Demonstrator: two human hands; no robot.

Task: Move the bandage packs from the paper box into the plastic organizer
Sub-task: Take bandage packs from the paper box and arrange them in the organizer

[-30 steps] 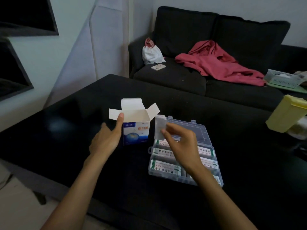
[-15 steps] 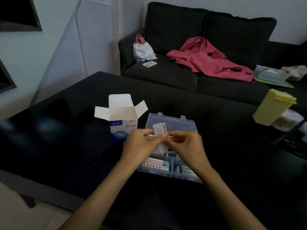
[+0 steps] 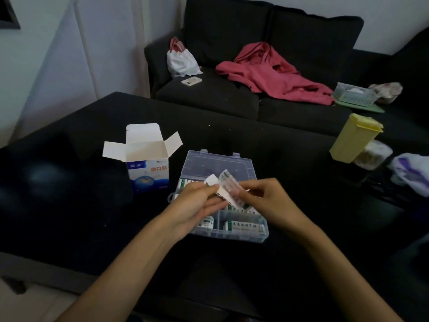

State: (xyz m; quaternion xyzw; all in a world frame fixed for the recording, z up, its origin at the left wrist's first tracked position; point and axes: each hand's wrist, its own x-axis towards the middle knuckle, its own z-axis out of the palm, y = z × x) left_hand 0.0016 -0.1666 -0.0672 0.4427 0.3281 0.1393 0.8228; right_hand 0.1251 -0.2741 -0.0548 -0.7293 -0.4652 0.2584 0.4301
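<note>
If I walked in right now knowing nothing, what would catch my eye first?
Probably the two hands, left hand and right hand, pinching a strip of bandage packs over the clear plastic organizer at the table's middle. Next, the opened paper box standing just left of it, then the red garment sprawled on the dark sofa behind.

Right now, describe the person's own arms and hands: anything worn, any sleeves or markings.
Both forearms are bare up to the frame's bottom edge; no sleeves show. The left hand and right hand wear no gloves, and no watch, bracelet or ring is visible. The fingers are uncovered. The dim light could hide small markings.
</note>
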